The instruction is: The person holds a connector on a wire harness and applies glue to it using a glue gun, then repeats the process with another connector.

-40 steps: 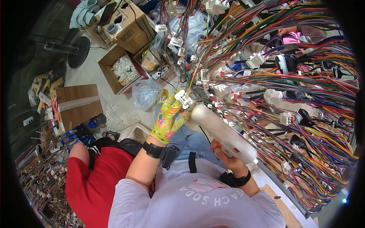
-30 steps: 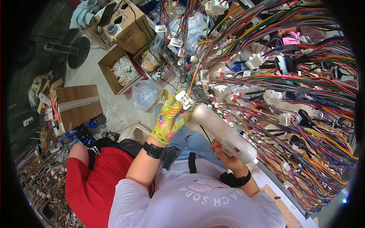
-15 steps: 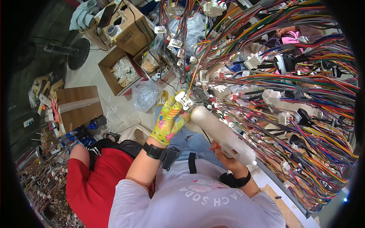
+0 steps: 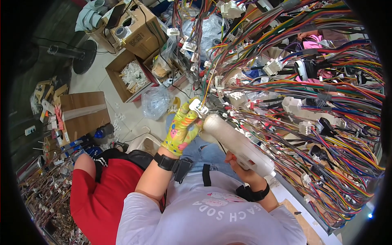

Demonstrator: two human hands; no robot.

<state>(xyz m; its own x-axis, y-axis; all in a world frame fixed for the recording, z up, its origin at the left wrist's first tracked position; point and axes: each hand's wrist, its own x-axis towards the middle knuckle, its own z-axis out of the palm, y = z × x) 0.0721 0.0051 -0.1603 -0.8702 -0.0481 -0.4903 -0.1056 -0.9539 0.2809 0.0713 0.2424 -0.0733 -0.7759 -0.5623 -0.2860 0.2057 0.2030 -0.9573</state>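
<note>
My left hand [image 4: 180, 131], in a yellow patterned glove, is closed round a white plastic connector [image 4: 199, 107] with a few thin wires running up from it. From the right, my bare right hand [image 4: 241, 166] grips the handle of a long white gun-shaped power tool [image 4: 237, 141]. The front end of that tool sits just below the connector, by my gloved fingers; whether its tip touches the connector I cannot tell. Part of the right hand is hidden behind the tool's body.
Dense bundles of coloured wires [image 4: 330, 87] with connectors hang along the right and top. To the left lie a closed cardboard box [image 4: 83, 114], an open box of white parts [image 4: 114, 77] and a plastic bag [image 4: 156, 102]. A person in a red top [image 4: 108, 196] is close on my left.
The front of the white tool has shifted slightly left, and the connector has turned a little in my left hand. Both hands keep their hold.
</note>
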